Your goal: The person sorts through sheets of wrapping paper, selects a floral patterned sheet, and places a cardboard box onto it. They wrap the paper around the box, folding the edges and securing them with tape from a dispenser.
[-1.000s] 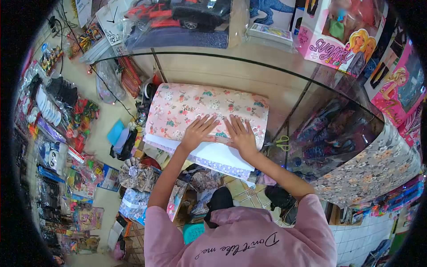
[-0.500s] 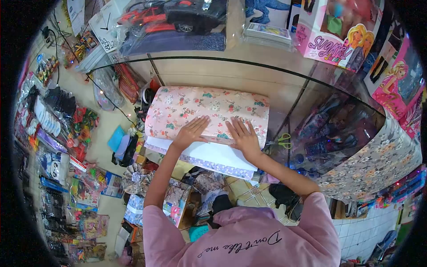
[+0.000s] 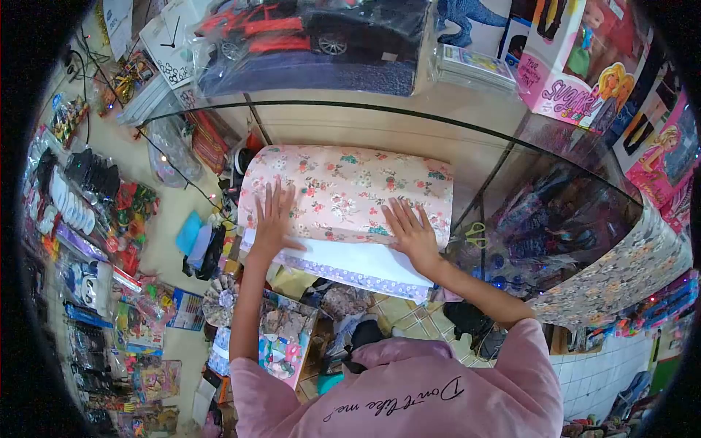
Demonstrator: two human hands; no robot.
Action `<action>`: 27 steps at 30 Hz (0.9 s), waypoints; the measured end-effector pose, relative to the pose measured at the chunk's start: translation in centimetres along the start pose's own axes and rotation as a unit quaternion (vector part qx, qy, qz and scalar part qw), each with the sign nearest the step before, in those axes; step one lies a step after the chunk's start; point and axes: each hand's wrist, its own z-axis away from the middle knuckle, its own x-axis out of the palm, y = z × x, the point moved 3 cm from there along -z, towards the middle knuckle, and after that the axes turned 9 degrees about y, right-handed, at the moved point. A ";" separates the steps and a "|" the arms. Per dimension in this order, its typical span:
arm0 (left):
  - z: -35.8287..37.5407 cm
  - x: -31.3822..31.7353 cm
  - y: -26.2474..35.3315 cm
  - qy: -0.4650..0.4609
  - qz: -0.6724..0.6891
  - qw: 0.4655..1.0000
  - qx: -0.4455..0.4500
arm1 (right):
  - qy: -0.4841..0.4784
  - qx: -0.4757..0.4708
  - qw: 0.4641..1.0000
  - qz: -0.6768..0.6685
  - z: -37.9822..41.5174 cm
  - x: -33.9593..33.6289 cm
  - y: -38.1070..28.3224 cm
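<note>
Pink flower-print paper sheet (image 3: 343, 182), wide and curved, lies straight ahead, long axis left-right, far edge beyond both hands: left hand (image 3: 272, 225) flat on it, fingers spread, nearer the left end; right hand (image 3: 413, 237) flat, fingers slightly parted, nearer the right.

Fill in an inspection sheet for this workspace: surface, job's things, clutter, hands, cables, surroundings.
Surface: glass counter, goods visible through it at right.
Job's things: pink floral wrapping paper, curved over; white layer and purple floral sheet showing along its near side.
Clutter: green-handled scissors right of the paper; packaged goods far left.
Hands: left hand and right hand palm down, fingers spread on the floral paper.
Cables: string-light wire, bulbs lit, at left.
Surroundings: plastic-wrapped red toy car, boxed doll, tiled floor.
</note>
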 end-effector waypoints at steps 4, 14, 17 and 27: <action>-0.7 -1.7 5.8 -0.036 0.073 0.995 0.063 | -0.003 0.001 1.000 0.000 0.2 0.2 -0.2; -2.8 6.8 7.1 -0.017 0.154 0.963 0.219 | -0.013 -0.001 1.000 -0.002 -0.1 -0.4 -0.2; -2.8 6.4 7.5 0.023 0.099 0.963 0.249 | 0.022 0.017 0.990 -0.140 0.8 -1.7 -1.5; -2.6 4.7 8.4 0.057 0.090 0.948 0.300 | -0.057 -0.042 0.973 -0.218 6.4 -0.1 -4.8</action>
